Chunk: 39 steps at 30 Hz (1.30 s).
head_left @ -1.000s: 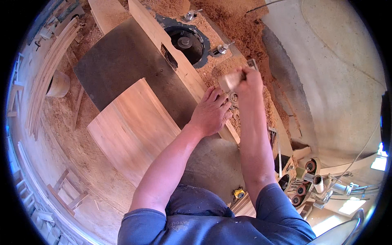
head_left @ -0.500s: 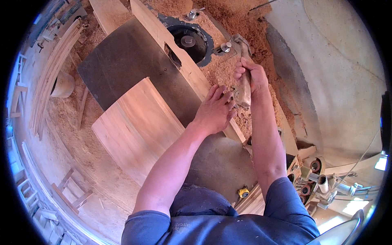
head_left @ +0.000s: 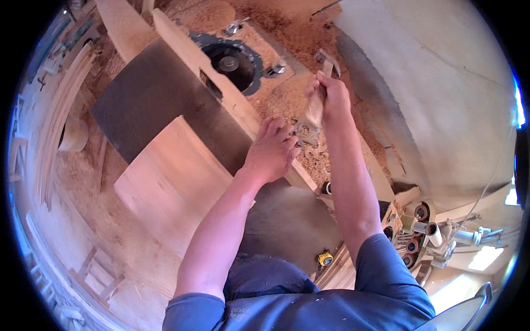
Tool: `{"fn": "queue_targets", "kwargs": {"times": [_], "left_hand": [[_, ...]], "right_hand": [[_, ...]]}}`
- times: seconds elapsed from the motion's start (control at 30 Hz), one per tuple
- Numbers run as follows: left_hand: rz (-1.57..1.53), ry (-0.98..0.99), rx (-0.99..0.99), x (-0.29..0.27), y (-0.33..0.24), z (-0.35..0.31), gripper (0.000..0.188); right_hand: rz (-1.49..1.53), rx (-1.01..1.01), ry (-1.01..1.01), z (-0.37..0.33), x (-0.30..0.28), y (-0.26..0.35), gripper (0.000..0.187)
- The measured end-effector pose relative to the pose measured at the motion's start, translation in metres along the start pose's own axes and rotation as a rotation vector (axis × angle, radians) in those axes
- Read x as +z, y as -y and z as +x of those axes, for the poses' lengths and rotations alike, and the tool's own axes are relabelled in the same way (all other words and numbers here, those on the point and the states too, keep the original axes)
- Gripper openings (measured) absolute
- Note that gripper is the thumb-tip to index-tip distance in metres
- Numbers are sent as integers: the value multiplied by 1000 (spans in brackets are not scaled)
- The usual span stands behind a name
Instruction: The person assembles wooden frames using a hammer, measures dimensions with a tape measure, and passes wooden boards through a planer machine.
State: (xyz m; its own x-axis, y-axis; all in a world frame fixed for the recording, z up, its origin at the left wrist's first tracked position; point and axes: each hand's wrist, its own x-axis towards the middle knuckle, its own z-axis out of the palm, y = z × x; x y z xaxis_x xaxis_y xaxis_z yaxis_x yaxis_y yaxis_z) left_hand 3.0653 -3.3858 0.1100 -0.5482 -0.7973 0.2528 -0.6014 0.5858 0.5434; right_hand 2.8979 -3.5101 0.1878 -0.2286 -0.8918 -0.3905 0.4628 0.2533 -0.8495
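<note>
My right hand [head_left: 333,99] grips a hammer [head_left: 315,107] by its wooden handle, close under the metal head. The handle's free end points down toward a metal fitting [head_left: 307,132] lying among wood chips, and motion blurs it. My left hand [head_left: 270,151] rests over the edge of a long wooden fence [head_left: 243,110], fingers bent and a little apart, the fingertips beside the fitting. Whether those fingertips touch the fitting I cannot tell. The fence crosses a dark machine table [head_left: 160,94], next to a round opening with a spindle [head_left: 229,64].
A pale wooden panel [head_left: 171,182] lies left of my left forearm. Metal clamp knobs [head_left: 277,68] stand behind the fence, amid sawdust [head_left: 292,27]. A yellow tape measure [head_left: 325,257] sits near my body. Rollers and pipes [head_left: 425,231] are at the right, long boards [head_left: 63,121] at the left.
The view has shifted, moving the machine leftward in the picture. The hammer has tilted, its handle end now farther up from the fitting. My left hand stays at the fence.
</note>
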Motion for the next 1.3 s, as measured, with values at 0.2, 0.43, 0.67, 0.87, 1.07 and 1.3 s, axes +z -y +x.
{"fn": "queue_targets", "kwargs": {"times": [0.2, 0.43, 0.67, 0.87, 1.07, 1.3], "left_hand": [[-1, -40, 26, 0, 3, -1, 34], [-25, -43, 26, 3, 0, 1, 32], [-7, -28, 46, -1, 3, 2, 34], [-54, -22, 23, 4, 5, -2, 35], [-47, 24, -29, 6, 5, -3, 40], [-31, 35, -25, 4, 4, 0, 40]], "right_hand": [[94, 290, 407, 10, -2, -4, 5], [43, 58, 32, -10, 30, 2, 7], [-758, -28, 387, -52, 24, 5, 17], [-1196, -513, -88, -180, -49, -64, 20], [-1278, 97, 3, -291, -142, -111, 21], [-1465, 165, 258, -279, -115, -134, 46]]}}
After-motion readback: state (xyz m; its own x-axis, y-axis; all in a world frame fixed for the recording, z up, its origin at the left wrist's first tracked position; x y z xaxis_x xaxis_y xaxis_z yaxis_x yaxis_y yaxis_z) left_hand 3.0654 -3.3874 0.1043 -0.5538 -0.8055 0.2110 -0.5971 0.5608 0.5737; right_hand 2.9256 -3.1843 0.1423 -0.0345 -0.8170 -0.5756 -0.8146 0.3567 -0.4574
